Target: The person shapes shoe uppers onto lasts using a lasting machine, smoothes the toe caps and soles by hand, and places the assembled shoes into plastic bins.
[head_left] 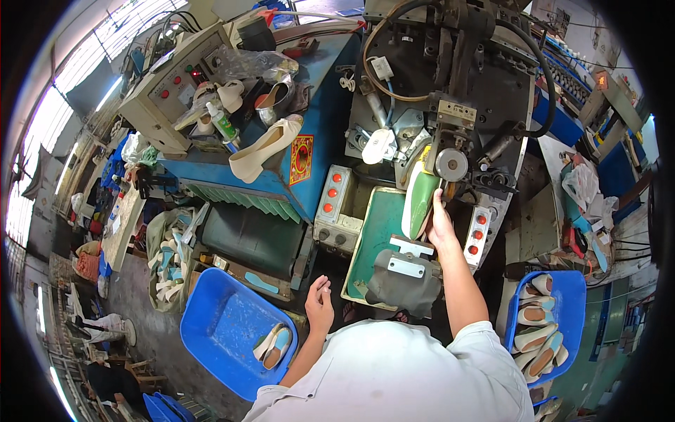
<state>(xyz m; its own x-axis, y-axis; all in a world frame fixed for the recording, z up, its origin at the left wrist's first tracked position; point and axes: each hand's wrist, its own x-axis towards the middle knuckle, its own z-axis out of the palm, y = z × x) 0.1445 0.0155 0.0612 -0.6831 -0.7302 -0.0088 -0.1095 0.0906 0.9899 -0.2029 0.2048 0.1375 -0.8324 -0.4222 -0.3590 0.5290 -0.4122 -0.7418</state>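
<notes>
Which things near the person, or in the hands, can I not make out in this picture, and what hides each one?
All in the head view:
- Most fingers of the right hand: hidden behind the hand itself, so its grip cannot be told.
- Underside of the green piece: turned away from the camera.
- The person's legs: covered by the shirt.
- Lowest contents of the right bin: buried under upper shoes.

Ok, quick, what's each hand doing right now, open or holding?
Left hand: loosely open, fingers bent, nothing visible in it.
Right hand: against the green-and-white shoe form; fingers partly hidden, so cannot tell how firmly it grips.
</notes>
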